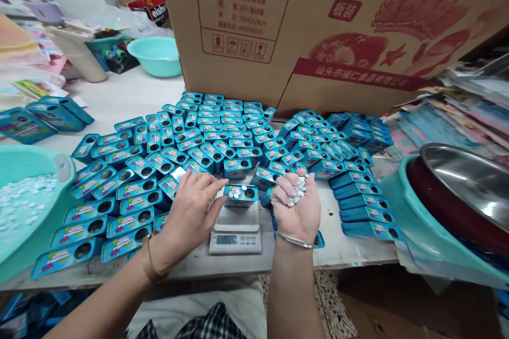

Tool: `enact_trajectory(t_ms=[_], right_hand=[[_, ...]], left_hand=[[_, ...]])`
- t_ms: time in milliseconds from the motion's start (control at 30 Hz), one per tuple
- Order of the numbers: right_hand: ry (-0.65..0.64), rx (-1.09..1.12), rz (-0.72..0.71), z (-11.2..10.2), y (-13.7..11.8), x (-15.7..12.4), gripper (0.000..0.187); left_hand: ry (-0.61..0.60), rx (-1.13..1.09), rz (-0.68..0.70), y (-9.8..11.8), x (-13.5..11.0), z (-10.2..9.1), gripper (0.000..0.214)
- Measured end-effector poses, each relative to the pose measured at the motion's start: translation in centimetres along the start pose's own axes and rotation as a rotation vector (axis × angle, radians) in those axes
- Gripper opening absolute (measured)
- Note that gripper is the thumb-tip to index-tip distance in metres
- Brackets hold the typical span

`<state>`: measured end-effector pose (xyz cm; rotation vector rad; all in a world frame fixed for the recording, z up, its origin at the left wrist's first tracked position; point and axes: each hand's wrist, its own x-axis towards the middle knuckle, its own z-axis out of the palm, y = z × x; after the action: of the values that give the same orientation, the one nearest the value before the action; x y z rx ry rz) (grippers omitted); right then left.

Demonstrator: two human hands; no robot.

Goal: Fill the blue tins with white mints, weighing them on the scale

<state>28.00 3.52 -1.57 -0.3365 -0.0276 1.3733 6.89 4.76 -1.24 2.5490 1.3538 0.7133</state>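
Note:
A blue candy tin (239,202) stands on a small digital scale (235,242), with a few white candies (234,195) on its printed top beside a round dark hole. My left hand (191,206) reaches in from the left, thumb and index finger at the front and back corners of that tin's left end. Its other fingers extend over the neighbouring tins. My right hand (298,206), palm up with fingers curled, cups a heap of small white candies (297,190) just right of the scale. The scale's display appears to show 1554.
Many blue tins (207,127) stand packed around the scale. A turquoise basin (63,169) of white candies is at left, and stacked bowls (469,180) at right. A large cardboard box (290,26) blocks the back. A turquoise bowl (157,55) sits behind left.

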Motion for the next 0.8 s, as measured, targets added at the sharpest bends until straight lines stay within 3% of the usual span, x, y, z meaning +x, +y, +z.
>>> enact_trajectory(t_ms=[300, 800], right_hand=[[0.054, 0.021, -0.008, -0.2, 0.0, -0.1, 0.017], [0.023, 0.029, 0.004, -0.6, -0.3, -0.2, 0.012]], left_hand=[[-0.071, 0.108, 0.007, 0.4, 0.6, 0.6, 0.029], [-0.083, 0.13, -0.013, 0.6, 1.4, 1.5, 0.025]])
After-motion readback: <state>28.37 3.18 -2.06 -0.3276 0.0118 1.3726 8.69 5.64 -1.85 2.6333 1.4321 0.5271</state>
